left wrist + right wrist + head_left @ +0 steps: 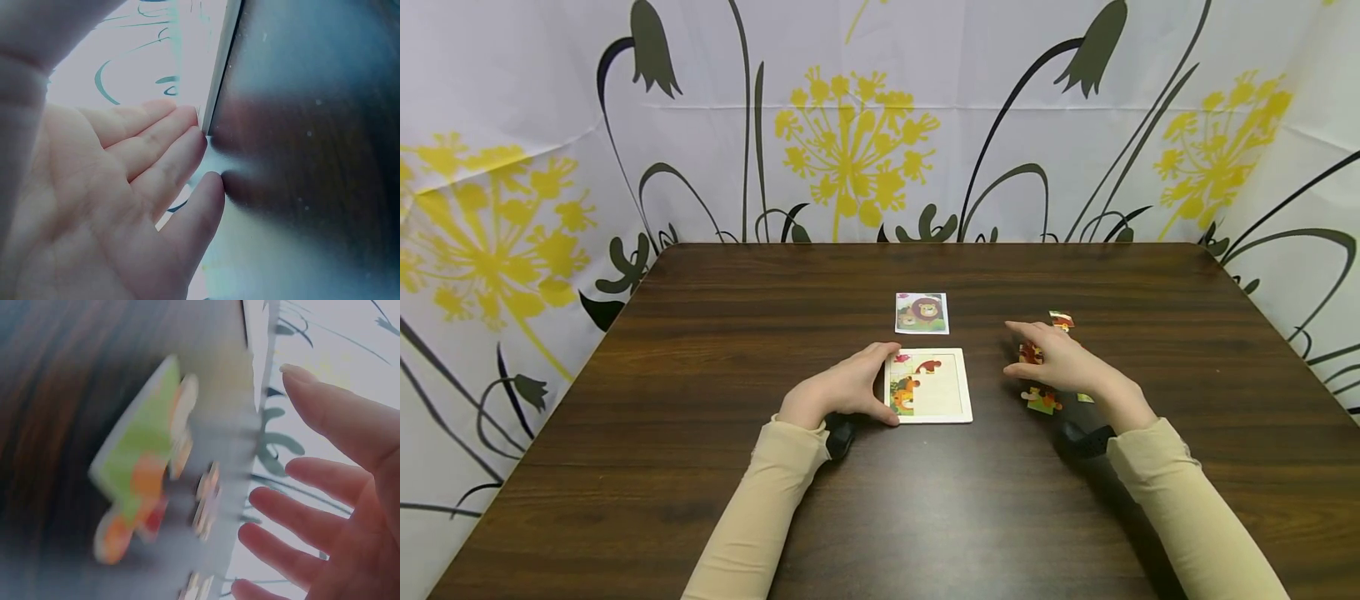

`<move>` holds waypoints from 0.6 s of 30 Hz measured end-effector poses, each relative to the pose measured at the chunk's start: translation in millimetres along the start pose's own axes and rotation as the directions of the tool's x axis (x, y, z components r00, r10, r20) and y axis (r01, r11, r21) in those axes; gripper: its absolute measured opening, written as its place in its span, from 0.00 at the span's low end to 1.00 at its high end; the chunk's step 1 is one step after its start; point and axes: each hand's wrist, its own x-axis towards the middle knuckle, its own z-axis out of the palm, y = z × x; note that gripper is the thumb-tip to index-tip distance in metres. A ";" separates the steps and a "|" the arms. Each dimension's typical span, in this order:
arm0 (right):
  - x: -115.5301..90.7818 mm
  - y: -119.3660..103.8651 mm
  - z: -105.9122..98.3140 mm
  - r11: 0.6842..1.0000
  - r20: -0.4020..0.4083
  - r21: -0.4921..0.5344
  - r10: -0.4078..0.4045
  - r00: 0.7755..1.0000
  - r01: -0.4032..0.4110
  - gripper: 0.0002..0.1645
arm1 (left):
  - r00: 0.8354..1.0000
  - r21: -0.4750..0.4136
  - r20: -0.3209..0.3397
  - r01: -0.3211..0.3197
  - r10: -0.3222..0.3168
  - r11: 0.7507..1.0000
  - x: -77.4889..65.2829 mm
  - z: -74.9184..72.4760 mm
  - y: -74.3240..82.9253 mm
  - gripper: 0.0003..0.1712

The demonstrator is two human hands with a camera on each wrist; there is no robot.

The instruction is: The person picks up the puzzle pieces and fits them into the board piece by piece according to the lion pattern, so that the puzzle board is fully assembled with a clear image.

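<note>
My left hand [842, 387] holds the left side of a white-rimmed puzzle tray [943, 392], its thumb at the near corner and fingers at the far one. In the left wrist view the fingertips meet the thin tray edge [220, 69]. A few lion-picture pieces [902, 398] lie fitted along the tray's left and top. Over loose jigsaw pieces [1041, 402] at the right hovers my right hand [1060, 360], fingers spread and holding nothing. Below its palm, the right wrist view shows a blurred green and orange piece [140, 456] flat on the table.
Just behind the tray lies a lion picture card [921, 313]. Another loose piece [1062, 318] sits beyond the right hand. The dark wooden table [700, 350] ends at a flower-printed curtain [715, 108]. Black wrist devices [840, 439] hang under both wrists.
</note>
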 end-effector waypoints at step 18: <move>-14.7 29.9 -5.2 0.998 -0.072 -0.053 0.021 0.997 -0.025 0.36 | 1.000 0.014 0.017 0.003 -0.003 1.000 -0.2 -1.2 1.6 0.59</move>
